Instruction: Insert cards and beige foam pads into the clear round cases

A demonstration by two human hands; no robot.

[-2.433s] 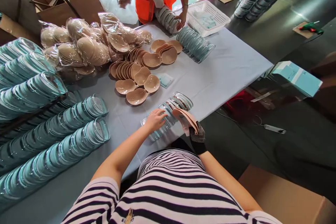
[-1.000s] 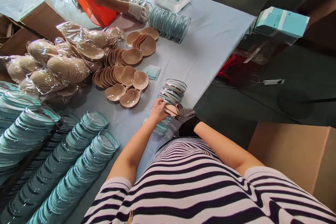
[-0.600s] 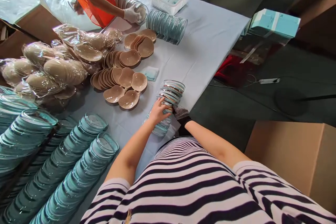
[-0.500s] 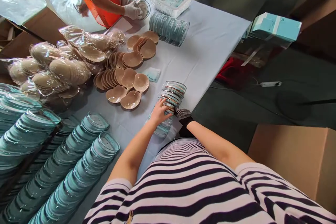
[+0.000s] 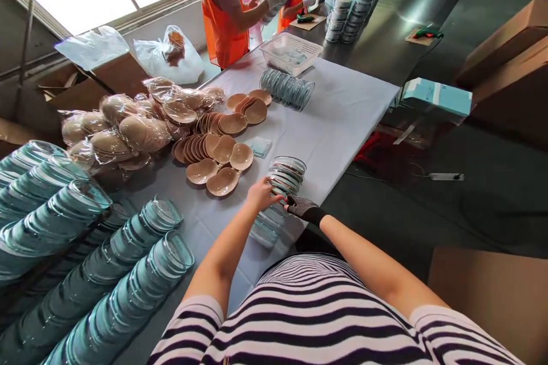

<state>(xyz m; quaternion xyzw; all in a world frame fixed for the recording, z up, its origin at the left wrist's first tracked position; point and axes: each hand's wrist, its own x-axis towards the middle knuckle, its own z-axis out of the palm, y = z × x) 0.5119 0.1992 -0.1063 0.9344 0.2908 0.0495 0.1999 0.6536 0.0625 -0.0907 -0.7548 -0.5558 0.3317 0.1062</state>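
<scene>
A short stack of round clear plastic cases (image 5: 287,174) with brownish contents stands on the white-covered table in front of me. My left hand (image 5: 260,194), bare, is closed against the near left side of this stack, its thumb reaching across the front. On the right side, my right hand (image 5: 301,206) wears a dark dotted glove with bare fingertips. Its fingers are bent onto the edge of a case near the left thumb. More clear cases (image 5: 269,227) lie just below both hands. Beyond my left hand are beige bra cups (image 5: 222,181), laid out in overlapping rows beside a small printed packet (image 5: 259,147).
Tall leaning stacks of bluish clear cases (image 5: 141,291) fill the lower left. Bagged bra cups (image 5: 132,125) lie behind them. A row of cases (image 5: 286,89) and a white basket (image 5: 291,51) are farther back. Co-workers in orange vests (image 5: 225,11) stand beyond. A cardboard box (image 5: 492,296) is at right.
My view has tilted up, bringing the windows and a second co-worker into sight. Both hands stay at the same stack. The nearer co-worker has lifted the cases off the table.
</scene>
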